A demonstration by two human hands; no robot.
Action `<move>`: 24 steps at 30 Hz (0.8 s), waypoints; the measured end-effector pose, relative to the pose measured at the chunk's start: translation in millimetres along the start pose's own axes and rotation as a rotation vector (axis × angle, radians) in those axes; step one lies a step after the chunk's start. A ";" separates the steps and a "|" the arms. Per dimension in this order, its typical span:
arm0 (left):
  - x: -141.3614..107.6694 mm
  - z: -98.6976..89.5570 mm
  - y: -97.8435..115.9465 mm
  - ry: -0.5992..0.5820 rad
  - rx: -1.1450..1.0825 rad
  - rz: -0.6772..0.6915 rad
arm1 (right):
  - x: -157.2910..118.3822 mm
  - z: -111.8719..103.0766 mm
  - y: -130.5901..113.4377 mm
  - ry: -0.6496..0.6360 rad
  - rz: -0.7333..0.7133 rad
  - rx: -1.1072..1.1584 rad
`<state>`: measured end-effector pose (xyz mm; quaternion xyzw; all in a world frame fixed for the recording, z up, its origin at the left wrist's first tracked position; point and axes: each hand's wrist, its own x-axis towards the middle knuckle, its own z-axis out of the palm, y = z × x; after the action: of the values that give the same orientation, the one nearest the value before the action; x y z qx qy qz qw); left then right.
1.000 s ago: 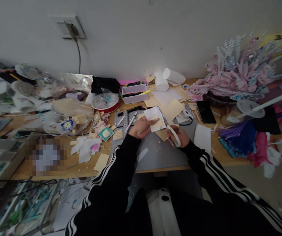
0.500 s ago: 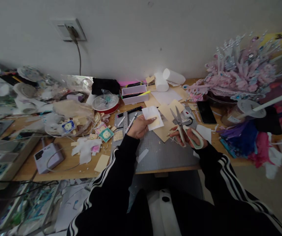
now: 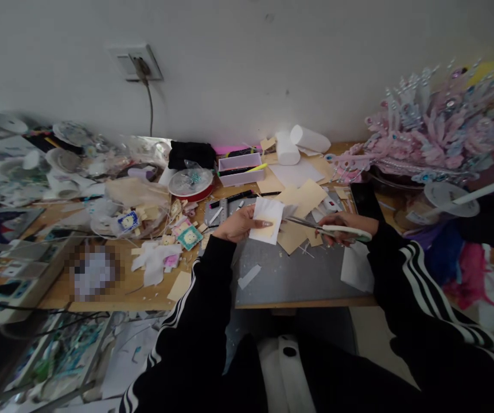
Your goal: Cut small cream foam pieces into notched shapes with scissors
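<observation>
Between the thumb and fingers of my left hand (image 3: 238,223) is a white sheet of paper (image 3: 271,209) with a small cream card (image 3: 264,231) lying against it under the thumb. My right hand (image 3: 341,223) grips a pair of scissors (image 3: 345,230) by the pale handles. The blades point left and their tips lie close to the right edge of the white paper; whether they touch it I cannot tell. Both hands are above a grey cutting mat (image 3: 290,281). Several cream card pieces (image 3: 304,201) lie on the mat behind the scissors.
A lilac tray (image 3: 240,171) with pens stands behind the hands, near white rolls (image 3: 309,139). To the right are a black phone (image 3: 365,201), a lidded cup (image 3: 436,203) and pink beaded crowns (image 3: 436,132). A ribbon spool (image 3: 191,183) and paper scraps (image 3: 154,258) lie left.
The scissors have turned from pointing up and away to pointing left, and their blades have come near the paper. My left hand has tilted the paper more upright. The view has shifted slightly.
</observation>
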<state>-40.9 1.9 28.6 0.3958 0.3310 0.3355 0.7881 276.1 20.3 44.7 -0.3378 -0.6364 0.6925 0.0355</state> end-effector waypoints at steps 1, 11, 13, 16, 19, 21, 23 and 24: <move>0.4 -1.2 -0.5 0.001 0.024 -0.009 | 2.4 1.3 2.1 0.007 0.018 -0.008; 7.6 -7.3 -5.8 -0.052 0.177 -0.090 | 26.3 16.9 17.3 0.073 0.065 0.051; 8.4 -7.5 -7.1 -0.054 0.185 -0.099 | 30.7 17.8 20.4 0.092 0.062 0.058; 9.2 -7.5 -8.7 -0.054 0.197 -0.106 | 35.8 18.6 24.7 0.099 0.048 0.072; 9.4 -7.2 -9.2 -0.043 0.214 -0.106 | 38.6 19.0 28.1 0.108 0.057 0.082; 9.2 -6.7 -9.0 -0.034 0.222 -0.106 | 39.5 19.2 29.9 0.131 0.072 0.076; 8.9 -6.1 -8.6 -0.037 0.218 -0.105 | 39.9 19.7 30.7 0.144 0.087 0.068; 8.8 -5.9 -8.5 -0.041 0.214 -0.103 | 40.0 20.0 30.7 0.148 0.090 0.067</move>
<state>-38.4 7.3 16.4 0.4670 0.3687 0.2489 0.7642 246.8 16.6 -0.7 -0.4152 -0.5927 0.6874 0.0625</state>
